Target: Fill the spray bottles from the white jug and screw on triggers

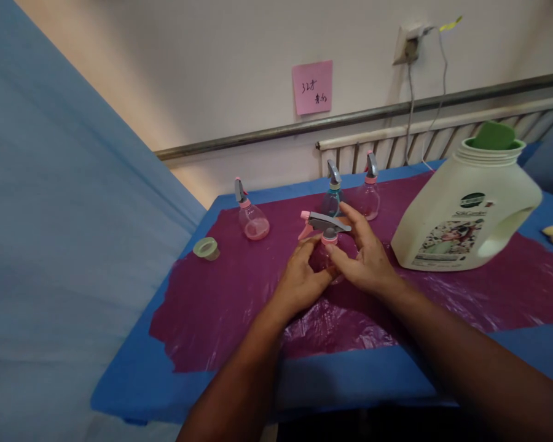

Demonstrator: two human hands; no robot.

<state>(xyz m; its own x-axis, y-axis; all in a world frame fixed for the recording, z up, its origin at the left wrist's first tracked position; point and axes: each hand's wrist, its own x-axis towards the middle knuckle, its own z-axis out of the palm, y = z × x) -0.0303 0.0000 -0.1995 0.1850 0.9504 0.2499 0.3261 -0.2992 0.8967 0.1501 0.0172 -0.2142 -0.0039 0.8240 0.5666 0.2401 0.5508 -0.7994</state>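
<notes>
Both hands close around a small clear spray bottle [325, 226] with a grey and pink trigger head, standing on the purple plastic sheet [221, 301]. My left hand [299, 276] wraps the bottle's body from the left. My right hand [366, 255] grips it from the right, fingers up by the trigger head. The bottle's body is mostly hidden by my fingers.
A pink spray bottle [253, 220] stands at the back left, a blue one [332, 193] and another pink one [370, 196] behind my hands. A large white detergent jug [470, 209] with a green funnel [493, 135] stands right. A green cap [206, 248] lies left. Blue cloth [133, 374] covers the table.
</notes>
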